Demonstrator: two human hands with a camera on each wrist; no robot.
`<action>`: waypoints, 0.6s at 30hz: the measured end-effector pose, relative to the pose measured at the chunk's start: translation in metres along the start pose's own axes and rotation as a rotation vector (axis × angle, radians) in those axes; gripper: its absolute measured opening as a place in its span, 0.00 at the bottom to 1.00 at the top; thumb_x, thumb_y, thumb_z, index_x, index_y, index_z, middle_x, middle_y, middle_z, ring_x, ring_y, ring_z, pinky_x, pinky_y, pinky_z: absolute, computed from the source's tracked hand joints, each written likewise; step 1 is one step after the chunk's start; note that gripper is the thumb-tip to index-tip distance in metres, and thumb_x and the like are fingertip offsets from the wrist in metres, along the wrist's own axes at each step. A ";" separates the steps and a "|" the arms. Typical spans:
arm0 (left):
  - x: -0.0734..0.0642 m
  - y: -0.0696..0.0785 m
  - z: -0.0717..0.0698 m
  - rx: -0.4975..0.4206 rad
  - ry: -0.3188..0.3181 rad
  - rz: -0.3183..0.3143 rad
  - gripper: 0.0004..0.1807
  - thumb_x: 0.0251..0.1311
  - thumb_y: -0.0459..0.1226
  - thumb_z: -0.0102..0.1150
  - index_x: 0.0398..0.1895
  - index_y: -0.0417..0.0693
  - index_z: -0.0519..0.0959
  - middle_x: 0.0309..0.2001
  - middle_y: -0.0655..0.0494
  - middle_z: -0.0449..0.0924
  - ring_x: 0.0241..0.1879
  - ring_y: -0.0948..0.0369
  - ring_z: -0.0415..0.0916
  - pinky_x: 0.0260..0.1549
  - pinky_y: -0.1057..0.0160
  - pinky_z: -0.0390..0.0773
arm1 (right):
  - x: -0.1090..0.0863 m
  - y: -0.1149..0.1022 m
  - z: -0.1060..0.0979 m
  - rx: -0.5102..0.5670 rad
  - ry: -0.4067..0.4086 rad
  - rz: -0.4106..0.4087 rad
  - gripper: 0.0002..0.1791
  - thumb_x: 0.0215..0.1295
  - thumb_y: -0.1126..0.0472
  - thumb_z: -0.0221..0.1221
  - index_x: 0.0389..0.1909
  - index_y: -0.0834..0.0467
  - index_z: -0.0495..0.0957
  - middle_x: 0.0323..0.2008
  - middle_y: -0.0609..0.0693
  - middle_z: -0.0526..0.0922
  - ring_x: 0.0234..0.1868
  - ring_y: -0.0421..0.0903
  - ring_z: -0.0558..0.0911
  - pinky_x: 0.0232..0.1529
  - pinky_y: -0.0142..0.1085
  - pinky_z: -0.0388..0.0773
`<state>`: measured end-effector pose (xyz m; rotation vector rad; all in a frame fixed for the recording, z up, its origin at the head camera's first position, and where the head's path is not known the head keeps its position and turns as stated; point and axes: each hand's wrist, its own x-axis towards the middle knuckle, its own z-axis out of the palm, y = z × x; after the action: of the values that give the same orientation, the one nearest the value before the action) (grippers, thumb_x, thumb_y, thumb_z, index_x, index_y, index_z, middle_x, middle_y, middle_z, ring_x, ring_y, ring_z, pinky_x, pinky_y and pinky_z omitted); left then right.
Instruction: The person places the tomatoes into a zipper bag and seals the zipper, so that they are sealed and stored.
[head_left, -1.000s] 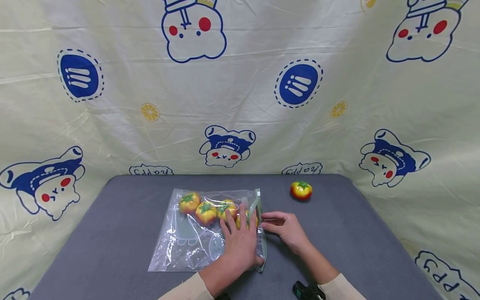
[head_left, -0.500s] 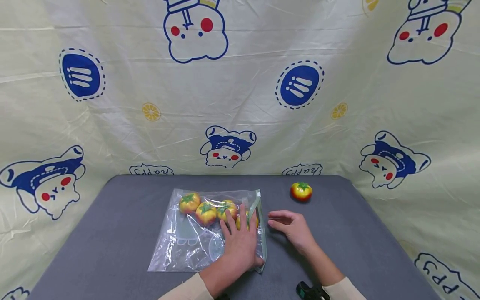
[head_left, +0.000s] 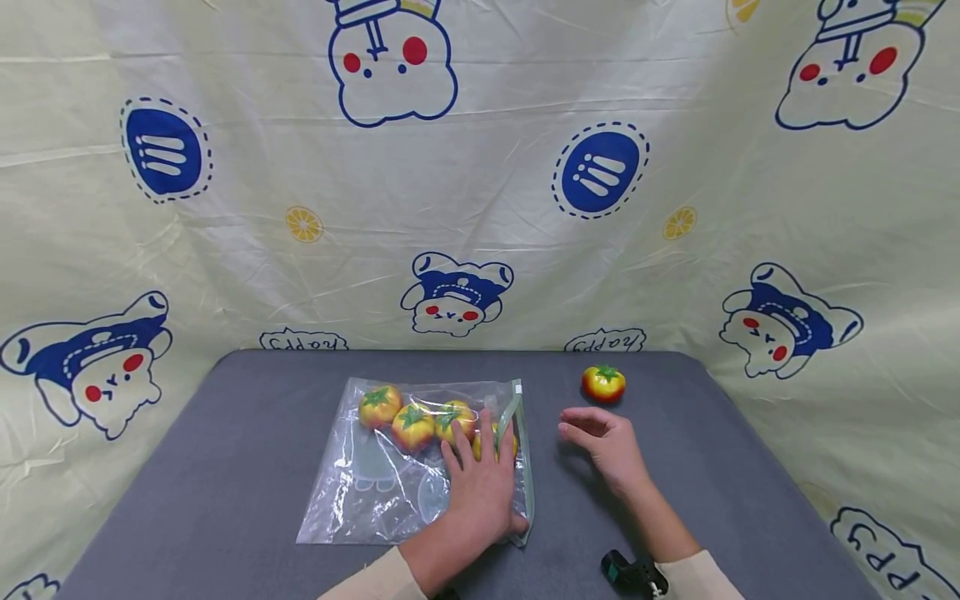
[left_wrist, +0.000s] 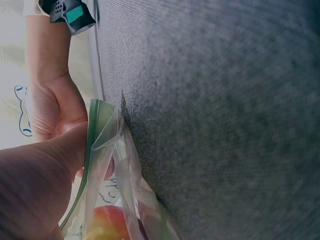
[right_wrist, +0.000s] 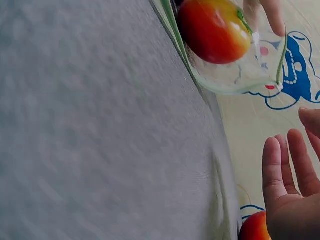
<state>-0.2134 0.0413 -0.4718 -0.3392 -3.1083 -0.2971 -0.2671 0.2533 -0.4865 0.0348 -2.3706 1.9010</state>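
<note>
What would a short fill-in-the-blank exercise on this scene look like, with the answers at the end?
The clear bag holds ____ visible tomatoes.
The hand spread on the bag is the person's ____ one.
The right hand holds ____.
The table is ____ in colour.

Missing words: four; left; nothing; grey.

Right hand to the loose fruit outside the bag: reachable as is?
Probably yes: the right hand holds nothing, the loose fruit sits just beyond it, and nothing visible stands between them.
</note>
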 end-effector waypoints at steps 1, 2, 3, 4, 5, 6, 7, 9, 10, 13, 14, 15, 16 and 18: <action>0.000 0.000 0.000 0.000 -0.003 -0.001 0.74 0.27 0.65 0.84 0.82 0.58 0.55 0.83 0.42 0.42 0.78 0.27 0.41 0.71 0.27 0.52 | 0.001 -0.001 -0.001 0.000 0.010 -0.003 0.21 0.64 0.61 0.70 0.54 0.68 0.82 0.49 0.59 0.88 0.41 0.38 0.87 0.46 0.28 0.84; 0.000 0.000 0.000 0.000 -0.006 -0.001 0.74 0.27 0.65 0.84 0.82 0.58 0.54 0.83 0.42 0.42 0.78 0.27 0.41 0.71 0.27 0.52 | 0.002 -0.001 -0.003 -0.004 0.017 -0.010 0.21 0.64 0.61 0.70 0.54 0.68 0.82 0.49 0.57 0.89 0.41 0.38 0.87 0.46 0.28 0.84; 0.000 0.000 0.000 0.001 -0.009 -0.002 0.74 0.27 0.65 0.84 0.82 0.58 0.54 0.83 0.42 0.42 0.78 0.27 0.41 0.71 0.27 0.52 | 0.003 -0.001 -0.004 -0.009 0.027 -0.016 0.20 0.64 0.61 0.70 0.54 0.67 0.83 0.48 0.56 0.89 0.40 0.38 0.87 0.46 0.28 0.84; 0.000 0.000 0.000 0.002 -0.011 -0.003 0.74 0.27 0.65 0.84 0.82 0.59 0.54 0.83 0.42 0.42 0.78 0.27 0.41 0.71 0.27 0.52 | 0.004 -0.001 -0.006 -0.015 0.035 -0.022 0.20 0.64 0.60 0.70 0.53 0.67 0.83 0.46 0.53 0.89 0.40 0.37 0.86 0.46 0.27 0.84; 0.000 0.000 -0.001 0.006 -0.011 -0.003 0.74 0.27 0.66 0.84 0.82 0.59 0.54 0.83 0.42 0.42 0.78 0.27 0.42 0.71 0.27 0.52 | 0.005 -0.001 -0.007 -0.017 0.043 -0.026 0.20 0.64 0.60 0.70 0.53 0.67 0.83 0.45 0.51 0.90 0.40 0.37 0.87 0.46 0.28 0.84; -0.001 0.000 -0.001 0.007 -0.011 -0.003 0.74 0.27 0.66 0.83 0.82 0.59 0.54 0.83 0.42 0.42 0.78 0.27 0.42 0.71 0.27 0.52 | 0.006 -0.001 -0.008 -0.020 0.052 -0.031 0.20 0.64 0.59 0.70 0.53 0.66 0.84 0.44 0.50 0.90 0.40 0.37 0.86 0.45 0.27 0.84; -0.001 0.000 0.000 0.008 -0.010 -0.003 0.74 0.27 0.66 0.83 0.82 0.59 0.54 0.83 0.42 0.42 0.78 0.27 0.42 0.71 0.28 0.52 | 0.008 0.000 -0.010 -0.023 0.057 -0.037 0.20 0.65 0.59 0.70 0.53 0.66 0.84 0.43 0.47 0.90 0.39 0.37 0.86 0.45 0.27 0.84; -0.001 0.000 0.000 0.014 -0.004 -0.003 0.74 0.27 0.66 0.83 0.82 0.59 0.54 0.83 0.42 0.42 0.78 0.27 0.42 0.71 0.28 0.53 | 0.012 0.001 -0.013 -0.018 0.070 -0.046 0.19 0.64 0.60 0.70 0.52 0.67 0.83 0.40 0.43 0.90 0.38 0.36 0.86 0.45 0.27 0.84; -0.001 0.000 0.000 0.016 -0.001 -0.002 0.74 0.27 0.66 0.83 0.82 0.59 0.54 0.83 0.42 0.42 0.78 0.27 0.42 0.71 0.28 0.53 | 0.014 0.002 -0.015 -0.013 0.076 -0.049 0.19 0.64 0.60 0.70 0.52 0.67 0.83 0.39 0.41 0.89 0.38 0.35 0.86 0.45 0.26 0.84; -0.001 0.000 0.001 0.025 0.007 0.001 0.74 0.26 0.66 0.83 0.82 0.59 0.54 0.83 0.42 0.43 0.78 0.27 0.43 0.71 0.28 0.53 | 0.020 0.005 -0.020 -0.013 0.104 -0.057 0.20 0.64 0.61 0.71 0.52 0.68 0.84 0.38 0.39 0.89 0.37 0.34 0.86 0.43 0.26 0.84; -0.002 0.000 0.001 0.027 0.009 0.002 0.74 0.26 0.67 0.83 0.82 0.59 0.54 0.83 0.42 0.43 0.78 0.27 0.43 0.71 0.28 0.54 | 0.022 0.006 -0.021 -0.018 0.118 -0.058 0.20 0.63 0.60 0.71 0.52 0.67 0.84 0.38 0.39 0.89 0.37 0.33 0.85 0.43 0.25 0.83; -0.002 -0.001 0.001 0.029 0.010 0.003 0.74 0.26 0.67 0.83 0.82 0.59 0.54 0.83 0.42 0.43 0.78 0.27 0.43 0.71 0.28 0.54 | 0.024 0.006 -0.022 -0.026 0.132 -0.058 0.20 0.63 0.60 0.71 0.52 0.67 0.84 0.37 0.38 0.89 0.37 0.33 0.85 0.42 0.25 0.83; -0.002 -0.001 0.000 0.031 0.011 0.004 0.74 0.27 0.67 0.83 0.82 0.59 0.54 0.83 0.42 0.43 0.78 0.27 0.43 0.71 0.28 0.54 | 0.025 0.005 -0.024 -0.036 0.145 -0.062 0.20 0.63 0.59 0.72 0.51 0.67 0.84 0.37 0.38 0.89 0.36 0.33 0.85 0.42 0.24 0.83; -0.002 -0.001 0.000 0.029 0.016 0.008 0.74 0.27 0.66 0.83 0.82 0.58 0.54 0.83 0.42 0.44 0.77 0.27 0.44 0.71 0.28 0.54 | 0.029 0.004 -0.026 -0.060 0.174 -0.073 0.20 0.62 0.59 0.73 0.51 0.66 0.85 0.35 0.36 0.89 0.36 0.32 0.84 0.41 0.23 0.82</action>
<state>-0.2119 0.0397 -0.4716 -0.3470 -3.0915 -0.2524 -0.2946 0.2811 -0.4825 -0.0465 -2.2777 1.7240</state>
